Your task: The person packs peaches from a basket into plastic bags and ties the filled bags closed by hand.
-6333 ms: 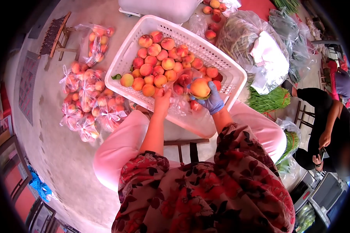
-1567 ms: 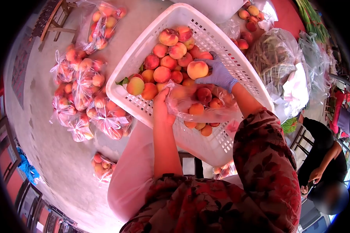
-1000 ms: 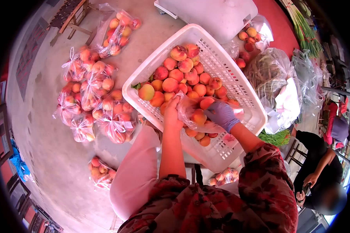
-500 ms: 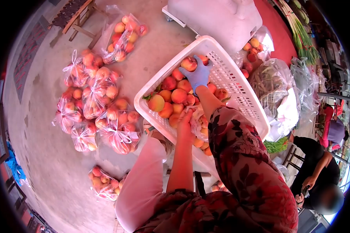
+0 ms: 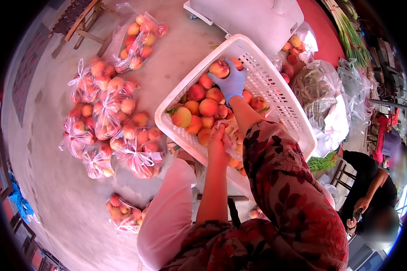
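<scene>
A white slotted plastic basket [image 5: 192, 67] in front of me holds many red and yellow peaches [image 5: 208, 107]. My right hand [image 5: 231, 83], in a blue glove, reaches to the far end of the basket. Its fingers are closed around a peach [image 5: 219, 68], and another peach touches the fingertips. At the near side, my bare left hand [image 5: 217, 137] pinches the edge of a clear plastic bag [image 5: 231, 143]. My right forearm covers part of that bag, so what lies inside it is hard to make out.
Several tied bags of peaches [image 5: 107, 115] stand on the floor to the left, with an unsealed bag [image 5: 142, 38] beyond them. A wooden stool [image 5: 83, 20] is at the upper left. Right of the basket lie clear plastic bags [image 5: 319, 90]. A person [image 5: 371, 185] sits at the right.
The view has shifted slightly. Both hands keep nearly the same places at the basket, the right on the peach and the left on the bag.
</scene>
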### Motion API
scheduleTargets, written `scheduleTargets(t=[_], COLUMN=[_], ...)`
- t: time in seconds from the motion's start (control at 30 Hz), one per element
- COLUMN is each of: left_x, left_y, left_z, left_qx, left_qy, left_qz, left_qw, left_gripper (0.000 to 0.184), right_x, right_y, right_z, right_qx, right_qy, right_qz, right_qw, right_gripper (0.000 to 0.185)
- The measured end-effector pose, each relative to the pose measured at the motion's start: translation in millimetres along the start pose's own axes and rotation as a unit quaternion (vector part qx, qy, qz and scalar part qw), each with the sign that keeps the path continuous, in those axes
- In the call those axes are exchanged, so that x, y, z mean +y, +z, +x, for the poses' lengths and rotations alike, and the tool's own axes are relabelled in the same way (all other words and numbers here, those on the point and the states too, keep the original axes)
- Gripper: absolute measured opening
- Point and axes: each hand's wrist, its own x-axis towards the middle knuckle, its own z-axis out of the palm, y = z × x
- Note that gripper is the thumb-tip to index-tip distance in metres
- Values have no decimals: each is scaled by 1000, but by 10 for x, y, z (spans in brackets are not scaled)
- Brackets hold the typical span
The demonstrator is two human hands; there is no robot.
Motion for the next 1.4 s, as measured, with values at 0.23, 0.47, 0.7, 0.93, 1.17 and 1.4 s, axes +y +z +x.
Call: scheduleTargets(t=[0.23, 0.47, 0.7, 0.93, 1.17, 1.4], left_x=[27, -22, -358, -442, -412, -352], left_y=[101, 146, 221, 231, 161, 44], left_z=[-58, -88, -232, -488, -633, -523], left_qx=[-14, -23, -106, -118, -106, -40], left_qy=[46, 73, 178, 249, 317, 333], left_qz=[-33, 19, 291, 387, 486, 433], left_qw=[998, 997, 934, 880, 807, 836], left_gripper=[16, 23, 20, 13, 11, 12], right_x=[265, 678, 921, 1360, 1769, 1871], right_y=[-891, -1258, -1723, -1786, -1648, -1634], right_z=[-268, -1639, -2266, -2255, -1668, -1497], right_qx=[-119, -97, -88, -29, -79, 228], right_qy=[100, 31, 12, 113, 359, 239], right_qz=[442, 346, -79, 103, -4, 405], right_qw=[883, 933, 993, 988, 930, 852], right_gripper=[56, 72, 72, 49, 29, 16])
